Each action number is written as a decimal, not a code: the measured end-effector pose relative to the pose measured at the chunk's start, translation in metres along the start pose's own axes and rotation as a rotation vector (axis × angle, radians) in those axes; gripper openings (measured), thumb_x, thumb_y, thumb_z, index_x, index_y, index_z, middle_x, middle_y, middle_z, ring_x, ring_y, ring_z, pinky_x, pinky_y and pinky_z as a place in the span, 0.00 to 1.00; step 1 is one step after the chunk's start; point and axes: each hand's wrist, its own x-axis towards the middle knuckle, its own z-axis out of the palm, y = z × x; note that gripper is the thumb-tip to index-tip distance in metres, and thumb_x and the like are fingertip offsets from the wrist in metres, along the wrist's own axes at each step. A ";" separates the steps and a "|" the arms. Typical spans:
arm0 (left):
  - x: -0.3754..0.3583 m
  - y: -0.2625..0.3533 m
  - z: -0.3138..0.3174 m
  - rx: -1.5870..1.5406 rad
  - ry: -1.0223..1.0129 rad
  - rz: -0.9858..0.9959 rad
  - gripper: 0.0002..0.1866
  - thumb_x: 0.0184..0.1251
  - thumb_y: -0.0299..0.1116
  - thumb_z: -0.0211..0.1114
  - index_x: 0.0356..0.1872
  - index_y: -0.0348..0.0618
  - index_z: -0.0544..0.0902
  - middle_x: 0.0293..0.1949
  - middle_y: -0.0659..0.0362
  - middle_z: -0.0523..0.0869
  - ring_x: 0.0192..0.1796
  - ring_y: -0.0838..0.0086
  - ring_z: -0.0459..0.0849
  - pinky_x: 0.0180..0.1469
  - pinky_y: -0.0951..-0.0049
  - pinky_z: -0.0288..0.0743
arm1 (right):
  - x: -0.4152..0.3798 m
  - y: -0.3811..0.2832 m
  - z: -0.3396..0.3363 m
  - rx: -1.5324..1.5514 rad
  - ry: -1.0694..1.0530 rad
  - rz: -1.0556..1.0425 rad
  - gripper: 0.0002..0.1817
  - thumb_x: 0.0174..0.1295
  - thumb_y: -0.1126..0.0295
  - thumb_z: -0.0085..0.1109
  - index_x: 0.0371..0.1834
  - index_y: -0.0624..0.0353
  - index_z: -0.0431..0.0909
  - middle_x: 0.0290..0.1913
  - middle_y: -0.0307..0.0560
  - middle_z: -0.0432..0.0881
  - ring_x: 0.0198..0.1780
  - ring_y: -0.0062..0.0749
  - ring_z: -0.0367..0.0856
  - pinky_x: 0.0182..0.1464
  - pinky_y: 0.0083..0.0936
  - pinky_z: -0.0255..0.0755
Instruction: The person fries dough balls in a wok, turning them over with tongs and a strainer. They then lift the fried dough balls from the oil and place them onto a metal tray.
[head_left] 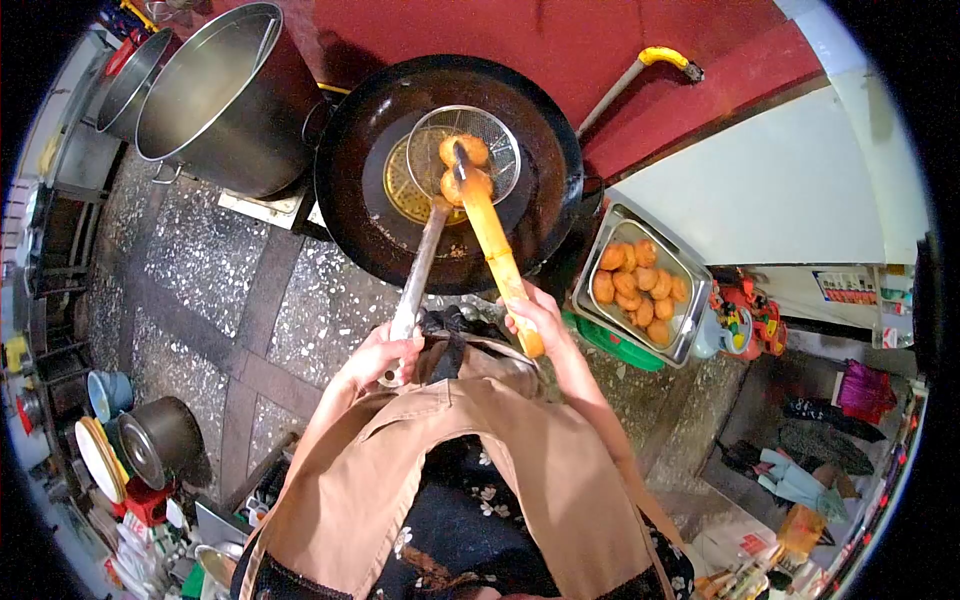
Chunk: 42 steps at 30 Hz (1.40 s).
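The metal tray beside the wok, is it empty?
No, many golden-brown fried pieces lie piled in the metal tray, to the right of the wok.

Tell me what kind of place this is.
Likely a commercial or food-stall kitchen: there is a large wok with oil in it, a big metal pot, and a tray of browned fried balls.

The left hand grips a metal handle that runs up to a wire strainer over the dark wok at 12 o'clock. The right hand clasps a bamboo handle, its dark tip over the browned balls in the strainer. At 3 o'clock, a metal tray holds more balls; a tall pot stands at 10 o'clock.
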 end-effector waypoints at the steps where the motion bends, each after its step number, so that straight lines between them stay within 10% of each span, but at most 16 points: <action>1: 0.000 -0.004 -0.001 0.055 0.011 0.002 0.08 0.59 0.33 0.61 0.32 0.43 0.71 0.17 0.65 0.71 0.15 0.79 0.70 0.17 0.78 0.64 | 0.001 0.007 -0.002 0.001 0.005 0.000 0.31 0.51 0.67 0.62 0.60 0.61 0.66 0.34 0.37 0.77 0.27 0.18 0.73 0.27 0.15 0.68; 4: 0.005 -0.016 -0.020 0.151 0.011 0.043 0.11 0.60 0.36 0.63 0.27 0.42 0.72 0.16 0.63 0.73 0.16 0.77 0.73 0.19 0.76 0.68 | -0.002 -0.001 -0.002 -0.185 0.039 0.031 0.35 0.50 0.67 0.63 0.63 0.63 0.63 0.46 0.41 0.77 0.43 0.23 0.76 0.41 0.20 0.72; 7: 0.001 -0.029 -0.039 0.213 0.059 -0.013 0.11 0.61 0.33 0.62 0.24 0.42 0.72 0.15 0.62 0.75 0.17 0.76 0.75 0.21 0.76 0.69 | -0.002 -0.010 -0.007 -0.633 0.204 -0.564 0.38 0.48 0.63 0.66 0.63 0.61 0.62 0.48 0.46 0.76 0.48 0.35 0.76 0.49 0.30 0.71; 9: -0.005 -0.032 -0.052 0.299 0.054 -0.022 0.09 0.61 0.31 0.62 0.28 0.41 0.70 0.16 0.63 0.75 0.16 0.78 0.74 0.19 0.76 0.70 | -0.015 -0.034 -0.010 -1.124 0.582 -0.216 0.47 0.41 0.56 0.68 0.66 0.57 0.56 0.54 0.55 0.71 0.52 0.49 0.73 0.54 0.38 0.67; 11: -0.012 -0.035 -0.063 0.296 0.072 -0.098 0.09 0.60 0.29 0.63 0.31 0.41 0.70 0.15 0.62 0.75 0.15 0.79 0.73 0.17 0.77 0.68 | -0.011 -0.043 -0.026 -1.525 0.675 -0.291 0.51 0.39 0.56 0.68 0.68 0.54 0.51 0.58 0.53 0.68 0.54 0.49 0.70 0.56 0.39 0.64; 17: -0.023 -0.033 -0.079 0.352 0.098 -0.174 0.10 0.58 0.29 0.64 0.29 0.42 0.69 0.15 0.63 0.73 0.14 0.79 0.72 0.16 0.77 0.66 | -0.006 -0.088 -0.037 -1.961 0.556 -0.403 0.50 0.36 0.59 0.70 0.67 0.52 0.54 0.55 0.47 0.69 0.48 0.42 0.71 0.50 0.37 0.65; 42: -0.026 -0.003 -0.100 0.667 0.067 -0.326 0.07 0.57 0.31 0.63 0.32 0.41 0.74 0.17 0.64 0.75 0.16 0.81 0.74 0.16 0.78 0.67 | 0.031 -0.174 0.026 -2.203 0.191 0.018 0.42 0.35 0.63 0.66 0.58 0.67 0.62 0.48 0.56 0.73 0.48 0.51 0.76 0.51 0.39 0.71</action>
